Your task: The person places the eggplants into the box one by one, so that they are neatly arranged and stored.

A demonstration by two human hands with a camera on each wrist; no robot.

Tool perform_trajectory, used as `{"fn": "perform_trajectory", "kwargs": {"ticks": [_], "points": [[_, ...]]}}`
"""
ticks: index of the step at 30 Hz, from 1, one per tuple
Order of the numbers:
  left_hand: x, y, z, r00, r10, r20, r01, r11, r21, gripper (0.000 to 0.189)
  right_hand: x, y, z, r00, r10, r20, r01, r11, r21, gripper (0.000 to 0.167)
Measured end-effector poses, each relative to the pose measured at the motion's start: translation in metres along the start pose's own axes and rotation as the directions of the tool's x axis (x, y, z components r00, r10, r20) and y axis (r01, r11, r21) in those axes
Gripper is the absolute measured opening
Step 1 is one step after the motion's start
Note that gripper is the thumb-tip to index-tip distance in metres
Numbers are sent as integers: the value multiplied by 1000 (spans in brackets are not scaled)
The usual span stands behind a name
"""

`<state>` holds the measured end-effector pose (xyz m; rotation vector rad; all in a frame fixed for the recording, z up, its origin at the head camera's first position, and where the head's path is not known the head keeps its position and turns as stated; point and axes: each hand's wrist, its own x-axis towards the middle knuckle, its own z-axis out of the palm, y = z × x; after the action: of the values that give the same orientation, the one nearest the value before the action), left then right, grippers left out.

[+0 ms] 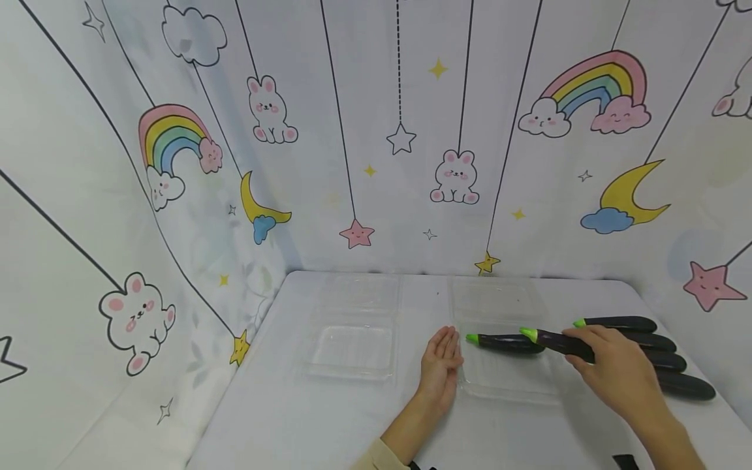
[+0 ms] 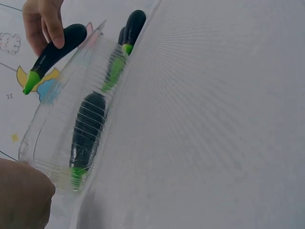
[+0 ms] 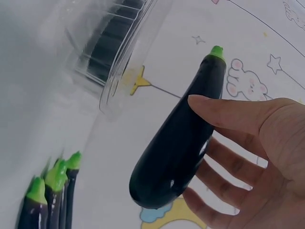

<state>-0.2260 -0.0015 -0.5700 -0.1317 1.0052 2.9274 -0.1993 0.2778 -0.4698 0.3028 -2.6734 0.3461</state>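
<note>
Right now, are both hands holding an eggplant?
No: only the right hand holds an eggplant, while the left hand is at the left edge of a clear container.

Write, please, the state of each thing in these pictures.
Right box: open
Left box: open
Eggplant in right box: lying down
Held eggplant: raised
Right hand: gripping the held eggplant
Left hand: at right box's side
Four other eggplants: lying side by side

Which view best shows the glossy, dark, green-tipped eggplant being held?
The right wrist view: the eggplant looks largest, nearly whole. The head and left wrist views show it smaller, partly covered by the right hand.
</note>
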Motion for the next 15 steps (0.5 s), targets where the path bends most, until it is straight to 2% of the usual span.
{"fn": "perform_trajectory", "kwargs": {"ticks": [4, 15], "points": [[0, 0, 0, 1000, -2, -14, 2, 1000, -13, 75, 0, -5, 3, 1000, -19, -8, 19, 1000, -2, 50], [0, 0, 1, 1000, 7, 14, -7, 1000, 2, 75, 3, -9, 12, 999, -53, -14, 53, 999, -3, 48]]}}
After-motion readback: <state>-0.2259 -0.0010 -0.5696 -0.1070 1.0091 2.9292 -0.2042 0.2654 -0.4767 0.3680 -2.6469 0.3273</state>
